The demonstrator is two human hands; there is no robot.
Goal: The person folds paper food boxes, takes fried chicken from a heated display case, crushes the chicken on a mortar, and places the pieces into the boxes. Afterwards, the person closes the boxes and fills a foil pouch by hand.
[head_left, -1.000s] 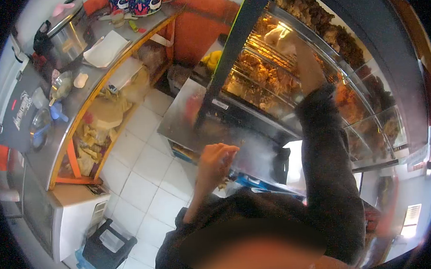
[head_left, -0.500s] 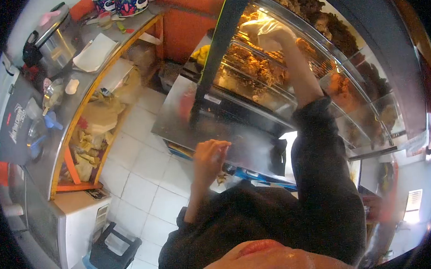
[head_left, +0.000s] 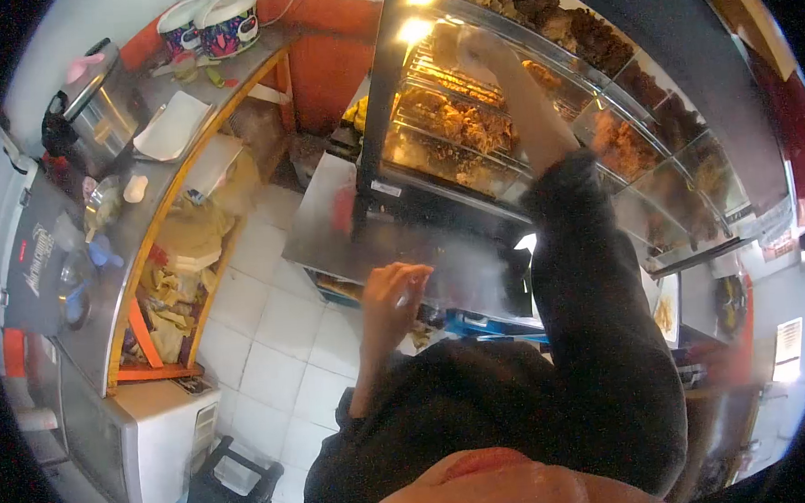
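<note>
My right hand reaches deep into a lit glass display case, near its upper panes. The hand is blurred and looks closed round a pale cloth, which barely shows behind it now. Browned pieces of fried food lie on the wire racks below my forearm. My left hand hovers in front of my body, near the edge of the metal counter. Its fingers are curled together; whatever may be between them cannot be made out.
To the left stands a worktop with patterned buckets, a white tray and a large metal pot. Below are a white appliance and a black stool on the tiled floor. Dark fried pieces show along the case's far side.
My right hand has moved a little up and left inside the case, and the pale cloth shows less. The view has shifted slightly. My left hand stays almost in place.
</note>
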